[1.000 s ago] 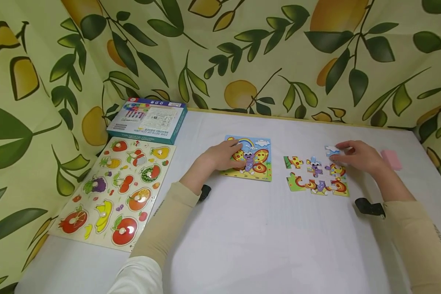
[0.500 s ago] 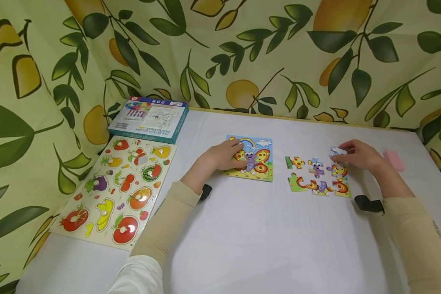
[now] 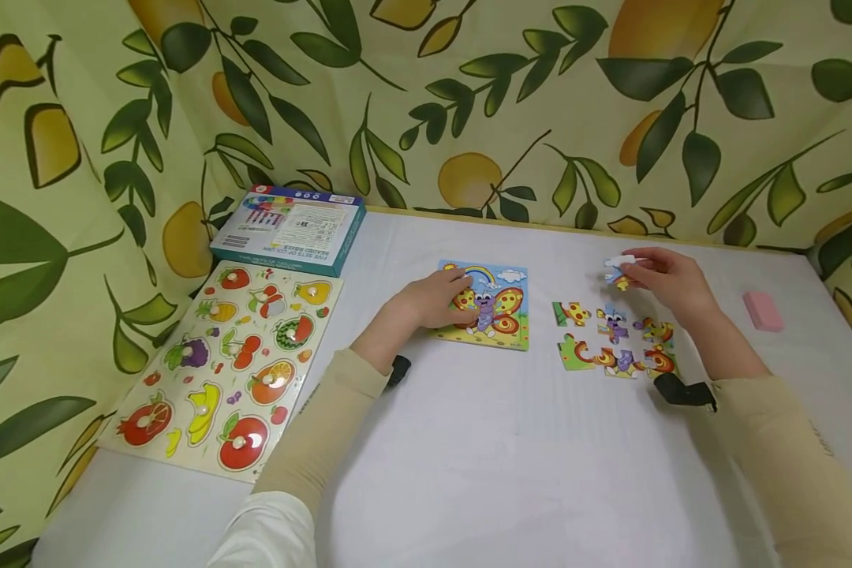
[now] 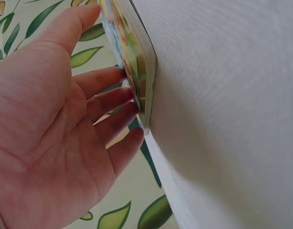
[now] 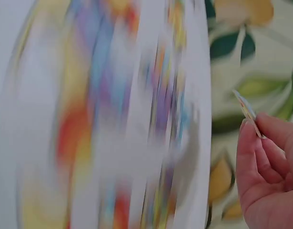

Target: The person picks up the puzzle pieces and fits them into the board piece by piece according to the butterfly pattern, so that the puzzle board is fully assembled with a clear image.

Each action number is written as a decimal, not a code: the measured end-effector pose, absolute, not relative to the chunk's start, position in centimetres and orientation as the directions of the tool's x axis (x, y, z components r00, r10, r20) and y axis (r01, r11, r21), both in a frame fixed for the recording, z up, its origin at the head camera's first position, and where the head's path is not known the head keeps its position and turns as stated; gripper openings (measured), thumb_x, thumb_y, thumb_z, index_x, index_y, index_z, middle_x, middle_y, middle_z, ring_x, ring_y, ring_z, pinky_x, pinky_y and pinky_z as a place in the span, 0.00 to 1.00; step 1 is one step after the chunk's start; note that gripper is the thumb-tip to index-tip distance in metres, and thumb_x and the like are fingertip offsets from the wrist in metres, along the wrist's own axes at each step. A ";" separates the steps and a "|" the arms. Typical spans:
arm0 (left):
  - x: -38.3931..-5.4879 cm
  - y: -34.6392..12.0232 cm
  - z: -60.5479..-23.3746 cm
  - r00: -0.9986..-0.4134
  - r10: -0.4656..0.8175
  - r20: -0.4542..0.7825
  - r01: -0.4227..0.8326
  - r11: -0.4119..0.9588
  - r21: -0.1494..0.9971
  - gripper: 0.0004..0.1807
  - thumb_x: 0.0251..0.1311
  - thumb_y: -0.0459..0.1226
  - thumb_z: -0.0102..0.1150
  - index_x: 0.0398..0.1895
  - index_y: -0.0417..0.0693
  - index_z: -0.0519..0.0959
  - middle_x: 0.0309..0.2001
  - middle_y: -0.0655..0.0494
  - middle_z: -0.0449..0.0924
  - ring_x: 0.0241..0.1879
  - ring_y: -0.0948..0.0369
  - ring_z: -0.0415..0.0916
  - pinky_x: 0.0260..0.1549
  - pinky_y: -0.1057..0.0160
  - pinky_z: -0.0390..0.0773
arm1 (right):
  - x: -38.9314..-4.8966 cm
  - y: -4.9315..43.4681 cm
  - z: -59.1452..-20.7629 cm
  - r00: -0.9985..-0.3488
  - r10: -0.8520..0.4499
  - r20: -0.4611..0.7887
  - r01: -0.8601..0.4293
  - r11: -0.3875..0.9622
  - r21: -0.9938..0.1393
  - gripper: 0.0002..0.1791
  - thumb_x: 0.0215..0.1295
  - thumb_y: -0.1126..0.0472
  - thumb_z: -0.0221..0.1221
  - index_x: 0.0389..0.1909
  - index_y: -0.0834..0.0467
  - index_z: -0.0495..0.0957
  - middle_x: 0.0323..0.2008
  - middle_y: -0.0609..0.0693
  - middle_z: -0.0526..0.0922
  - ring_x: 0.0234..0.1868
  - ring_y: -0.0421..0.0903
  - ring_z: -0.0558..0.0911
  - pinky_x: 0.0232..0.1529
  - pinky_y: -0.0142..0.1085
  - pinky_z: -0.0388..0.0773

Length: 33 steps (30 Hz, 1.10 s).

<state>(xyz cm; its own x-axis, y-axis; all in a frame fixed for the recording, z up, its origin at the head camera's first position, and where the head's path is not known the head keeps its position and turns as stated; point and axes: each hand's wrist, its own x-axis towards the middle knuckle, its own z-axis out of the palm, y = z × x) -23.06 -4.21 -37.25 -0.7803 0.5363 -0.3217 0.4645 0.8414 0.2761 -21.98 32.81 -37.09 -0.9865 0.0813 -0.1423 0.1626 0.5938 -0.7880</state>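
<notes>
A square butterfly puzzle board [image 3: 500, 312] lies on the white table. My left hand [image 3: 435, 301] rests on its left side, and in the left wrist view the loosely extended fingers [image 4: 108, 112] touch the face and edge of the board. Between thumb and fingers, my right hand [image 3: 667, 282] pinches a jigsaw piece [image 3: 618, 267] with white, blue and yellow on it. That piece is raised off the table, above and behind several loose jigsaw pieces [image 3: 573, 313]. The right wrist view has the pinched piece [image 5: 247, 110] nearly edge-on; the pieces on the table are blurred there.
A fruit peg puzzle [image 3: 220, 379] lies at the left, in front of a teal and white box [image 3: 287, 229]. To the right is a pink block [image 3: 763, 310]. A black wrist device [image 3: 684, 390] hangs by the right wrist. Leaf-patterned fabric [image 3: 525, 102] lines the back and left.
My right hand has lifted the jigsaw piece from the top right of the loose pieces and moved it left and farther back. The left hand has stayed on the board.
</notes>
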 end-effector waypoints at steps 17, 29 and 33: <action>-23.2 -3.7 -37.2 -0.781 0.543 -0.308 0.464 0.835 0.295 0.42 0.65 0.60 0.52 0.76 0.50 0.56 0.76 0.53 0.50 0.75 0.54 0.46 0.69 0.54 0.55 | -24.7 21.1 -37.4 -0.925 -0.015 -0.379 0.328 0.469 -0.820 0.26 0.68 0.49 0.60 0.59 0.61 0.72 0.41 0.50 0.81 0.36 0.41 0.81 0.41 0.28 0.79; -22.9 -3.2 -37.0 -0.773 0.546 -0.325 0.478 0.836 0.268 0.43 0.62 0.65 0.50 0.78 0.63 0.52 0.76 0.47 0.48 0.75 0.50 0.45 0.67 0.49 0.60 | -25.1 20.2 -38.0 -0.929 -0.052 -0.367 0.281 0.546 -0.789 0.25 0.69 0.51 0.60 0.59 0.63 0.75 0.48 0.57 0.79 0.35 0.40 0.80 0.38 0.26 0.79; -22.7 -3.0 -37.1 -0.772 0.544 -0.329 0.495 0.839 0.226 0.42 0.61 0.67 0.48 0.77 0.69 0.52 0.75 0.46 0.48 0.74 0.49 0.46 0.65 0.48 0.63 | -25.2 19.9 -38.0 -0.938 -0.051 -0.342 0.254 0.569 -0.782 0.23 0.68 0.51 0.61 0.56 0.63 0.76 0.46 0.56 0.81 0.35 0.41 0.79 0.36 0.26 0.78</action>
